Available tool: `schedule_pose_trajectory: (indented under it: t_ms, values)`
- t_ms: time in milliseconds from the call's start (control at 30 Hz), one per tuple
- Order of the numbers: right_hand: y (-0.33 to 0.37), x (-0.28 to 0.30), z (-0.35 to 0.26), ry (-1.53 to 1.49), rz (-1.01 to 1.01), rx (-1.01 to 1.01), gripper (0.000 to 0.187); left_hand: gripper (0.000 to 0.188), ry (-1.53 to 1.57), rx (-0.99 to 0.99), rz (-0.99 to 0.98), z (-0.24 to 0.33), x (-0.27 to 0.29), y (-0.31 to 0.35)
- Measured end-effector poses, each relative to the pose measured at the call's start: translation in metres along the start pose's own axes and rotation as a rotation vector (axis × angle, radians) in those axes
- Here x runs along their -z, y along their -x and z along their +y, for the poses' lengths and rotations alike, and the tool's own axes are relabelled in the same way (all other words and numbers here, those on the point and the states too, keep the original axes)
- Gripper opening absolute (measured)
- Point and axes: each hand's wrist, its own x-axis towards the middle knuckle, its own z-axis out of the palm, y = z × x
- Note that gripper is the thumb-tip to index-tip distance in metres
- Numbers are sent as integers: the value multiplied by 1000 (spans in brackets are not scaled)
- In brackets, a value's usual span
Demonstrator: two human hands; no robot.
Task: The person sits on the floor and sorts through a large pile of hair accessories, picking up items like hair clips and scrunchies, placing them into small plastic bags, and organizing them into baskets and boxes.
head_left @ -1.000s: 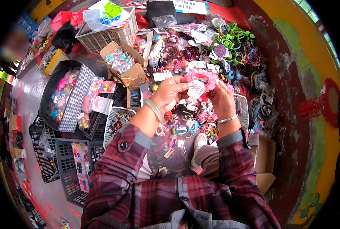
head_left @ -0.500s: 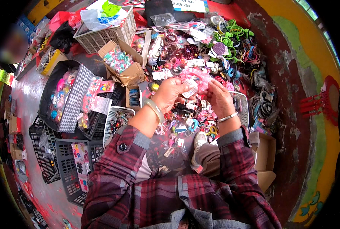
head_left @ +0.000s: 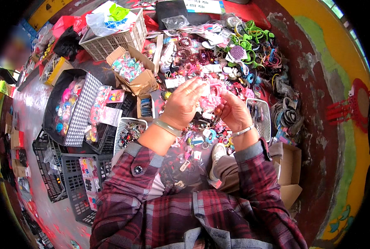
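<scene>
A fluffy pink hair scrunchie (head_left: 213, 97) with a small pale tag is held up over a heap of hair accessories. My right hand (head_left: 235, 113) pinches its right side between thumb and fingers. On the other side, my left hand (head_left: 181, 104) has its fingers stretched out, back upward, with the fingertips against the scrunchie and tag. Its thumb is mostly hidden. Hair ties, clips and carded pieces (head_left: 199, 128) lie below both hands, mostly pink and multicoloured.
Green headbands (head_left: 251, 37) and coiled dark bands (head_left: 286, 114) lie to the right. White baskets (head_left: 269, 124) flank the heap. Leftward are a cardboard box (head_left: 145, 83) of wrapped pieces, a houndstooth-edged case (head_left: 83, 110) and black crates (head_left: 75, 186). My shoe (head_left: 216, 159) is below the heap.
My left hand's fingers have straightened from their pinch on the tag and now lie against the scrunchie. My right hand has moved slightly down and left, with the scrunchie still in it.
</scene>
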Motion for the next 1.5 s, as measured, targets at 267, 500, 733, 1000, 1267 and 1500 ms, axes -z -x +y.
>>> schedule_pose_trajectory:
  t_ms: [267,500,733,1000,1267,1500]
  values:
    - [3,-8,-4,26,-19,110,12,50,1119,922,154,-11,-13,9]
    - [0,-12,3,149,-25,120,22,32,1495,1061,-30,-3,-9,2]
    - [-2,-10,11,269,19,95,17,32,1548,1185,-25,-3,-15,10]
    - [-3,-11,9,250,68,191,16,31,1621,1278,-37,-4,-10,6]
    - [-5,-9,11,490,48,245,18,22,1559,1210,-56,2,-8,5]
    - [-1,-16,5,620,-65,227,28,30,1246,1107,-50,1,-10,6]
